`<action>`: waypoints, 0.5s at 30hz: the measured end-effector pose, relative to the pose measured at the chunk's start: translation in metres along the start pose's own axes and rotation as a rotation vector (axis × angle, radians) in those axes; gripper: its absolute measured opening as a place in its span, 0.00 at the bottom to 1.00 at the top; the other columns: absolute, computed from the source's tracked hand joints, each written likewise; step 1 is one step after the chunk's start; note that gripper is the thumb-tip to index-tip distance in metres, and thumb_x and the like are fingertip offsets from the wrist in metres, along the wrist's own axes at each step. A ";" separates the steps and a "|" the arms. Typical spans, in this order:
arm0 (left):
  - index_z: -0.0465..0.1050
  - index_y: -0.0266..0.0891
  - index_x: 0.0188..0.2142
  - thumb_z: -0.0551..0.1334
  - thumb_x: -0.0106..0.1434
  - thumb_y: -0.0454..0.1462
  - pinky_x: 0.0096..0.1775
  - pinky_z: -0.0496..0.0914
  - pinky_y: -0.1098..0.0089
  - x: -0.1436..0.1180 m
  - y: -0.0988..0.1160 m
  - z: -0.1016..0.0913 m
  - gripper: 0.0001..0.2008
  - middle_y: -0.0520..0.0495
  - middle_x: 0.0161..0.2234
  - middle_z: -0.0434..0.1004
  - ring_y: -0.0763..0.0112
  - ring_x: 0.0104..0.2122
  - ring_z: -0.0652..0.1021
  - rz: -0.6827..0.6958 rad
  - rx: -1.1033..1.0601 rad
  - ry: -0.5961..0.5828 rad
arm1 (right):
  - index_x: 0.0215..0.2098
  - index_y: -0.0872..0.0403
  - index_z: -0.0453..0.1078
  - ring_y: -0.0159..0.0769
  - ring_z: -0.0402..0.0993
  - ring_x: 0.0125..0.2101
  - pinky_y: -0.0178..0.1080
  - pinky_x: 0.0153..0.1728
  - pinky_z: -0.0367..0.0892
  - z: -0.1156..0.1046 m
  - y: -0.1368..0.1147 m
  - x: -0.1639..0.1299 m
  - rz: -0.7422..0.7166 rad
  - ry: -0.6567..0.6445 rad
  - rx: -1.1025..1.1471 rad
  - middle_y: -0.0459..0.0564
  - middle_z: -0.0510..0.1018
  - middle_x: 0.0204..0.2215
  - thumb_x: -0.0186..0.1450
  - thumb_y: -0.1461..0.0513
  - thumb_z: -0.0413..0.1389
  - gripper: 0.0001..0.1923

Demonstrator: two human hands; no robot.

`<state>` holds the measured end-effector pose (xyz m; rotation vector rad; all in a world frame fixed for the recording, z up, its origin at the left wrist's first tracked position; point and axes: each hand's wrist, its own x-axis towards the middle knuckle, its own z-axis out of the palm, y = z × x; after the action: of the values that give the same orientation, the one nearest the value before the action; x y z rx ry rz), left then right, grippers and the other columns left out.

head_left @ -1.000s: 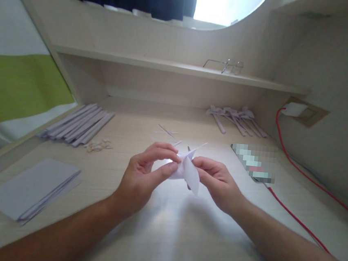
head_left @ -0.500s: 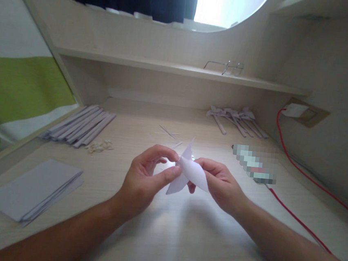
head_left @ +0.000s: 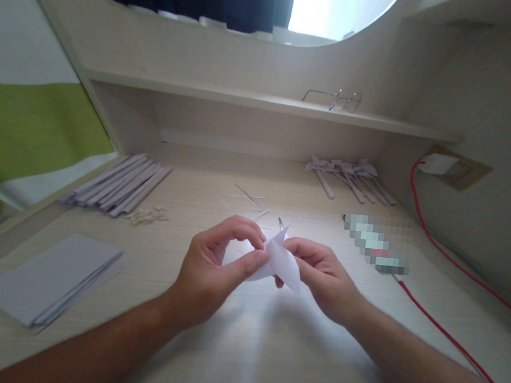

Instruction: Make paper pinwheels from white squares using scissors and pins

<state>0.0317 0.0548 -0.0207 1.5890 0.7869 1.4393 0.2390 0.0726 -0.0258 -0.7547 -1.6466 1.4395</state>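
A white paper pinwheel (head_left: 285,265) with curved blades is held above the desk, between both hands. My left hand (head_left: 219,263) pinches its middle between thumb and forefinger. On the other side, my right hand (head_left: 320,270) has its fingers closed on the pinwheel's right edge, partly behind a blade. A thin metal tip (head_left: 281,223) shows just behind the paper; what it belongs to is hidden. Beyond the hands, several thin sticks (head_left: 247,194) lie loose on the desk.
Rolled paper sticks (head_left: 118,184) lie at left, near small pale rings (head_left: 149,214) and stacked paper sheets (head_left: 55,277). Finished-looking pinwheels on sticks (head_left: 351,176) rest at back right. A blurred-out device (head_left: 374,245) has a red cable (head_left: 445,330). Glasses (head_left: 337,98) sit on the shelf (head_left: 229,94).
The pinwheel has turned and tilted a little in my fingers, so its blades face differently. The metal tip behind it shows more. Both hands have stayed nearly in place.
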 end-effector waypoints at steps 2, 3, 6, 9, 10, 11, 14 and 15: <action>0.80 0.45 0.36 0.70 0.65 0.34 0.52 0.69 0.63 -0.001 0.001 0.000 0.03 0.49 0.39 0.78 0.65 0.44 0.77 0.008 0.012 -0.005 | 0.35 0.54 0.78 0.33 0.70 0.29 0.36 0.33 0.64 -0.001 0.001 0.000 -0.007 0.004 -0.002 0.46 0.77 0.28 0.70 0.52 0.61 0.14; 0.81 0.45 0.36 0.69 0.65 0.33 0.52 0.69 0.63 -0.002 0.002 0.000 0.03 0.48 0.39 0.78 0.64 0.44 0.77 0.012 0.017 -0.005 | 0.36 0.54 0.79 0.33 0.70 0.29 0.36 0.33 0.64 -0.001 0.002 0.000 -0.011 0.006 0.001 0.47 0.77 0.28 0.70 0.52 0.61 0.14; 0.82 0.46 0.38 0.68 0.66 0.33 0.52 0.69 0.63 -0.003 0.005 -0.001 0.05 0.48 0.40 0.78 0.64 0.45 0.77 0.031 0.030 0.006 | 0.35 0.54 0.78 0.33 0.70 0.28 0.36 0.32 0.64 -0.002 0.006 0.000 0.000 0.001 0.041 0.47 0.77 0.27 0.70 0.52 0.62 0.14; 0.84 0.47 0.38 0.69 0.65 0.33 0.53 0.70 0.63 -0.002 0.006 -0.001 0.06 0.48 0.43 0.78 0.63 0.47 0.77 0.039 0.031 0.026 | 0.35 0.54 0.78 0.33 0.71 0.28 0.36 0.32 0.65 -0.003 0.008 0.000 0.018 -0.028 0.126 0.47 0.77 0.26 0.70 0.51 0.62 0.15; 0.84 0.48 0.38 0.70 0.64 0.33 0.54 0.69 0.62 -0.002 0.006 -0.001 0.06 0.48 0.44 0.79 0.63 0.48 0.77 0.035 0.023 0.030 | 0.36 0.54 0.78 0.33 0.71 0.28 0.36 0.32 0.66 -0.003 0.009 0.001 0.027 -0.043 0.152 0.47 0.78 0.26 0.70 0.51 0.62 0.14; 0.84 0.48 0.38 0.70 0.64 0.33 0.55 0.69 0.62 -0.002 0.006 -0.001 0.06 0.48 0.45 0.79 0.62 0.50 0.77 0.025 0.010 0.028 | 0.36 0.54 0.78 0.33 0.72 0.28 0.36 0.33 0.66 -0.003 0.009 0.001 0.035 -0.058 0.174 0.47 0.78 0.26 0.70 0.52 0.62 0.14; 0.84 0.48 0.38 0.70 0.63 0.33 0.57 0.69 0.59 -0.002 0.006 -0.001 0.06 0.47 0.47 0.81 0.60 0.51 0.77 -0.014 -0.041 0.005 | 0.36 0.54 0.78 0.33 0.73 0.28 0.36 0.34 0.67 -0.002 0.008 0.002 0.048 -0.106 0.229 0.46 0.79 0.26 0.70 0.53 0.63 0.13; 0.85 0.48 0.38 0.70 0.63 0.33 0.56 0.69 0.59 -0.002 0.006 -0.001 0.07 0.47 0.46 0.81 0.60 0.50 0.77 -0.020 -0.049 -0.004 | 0.36 0.54 0.78 0.32 0.73 0.28 0.36 0.33 0.67 -0.002 0.008 0.002 0.051 -0.119 0.241 0.46 0.79 0.26 0.70 0.52 0.62 0.13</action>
<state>0.0295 0.0504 -0.0159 1.5421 0.7579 1.4301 0.2397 0.0768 -0.0333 -0.5876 -1.5138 1.7107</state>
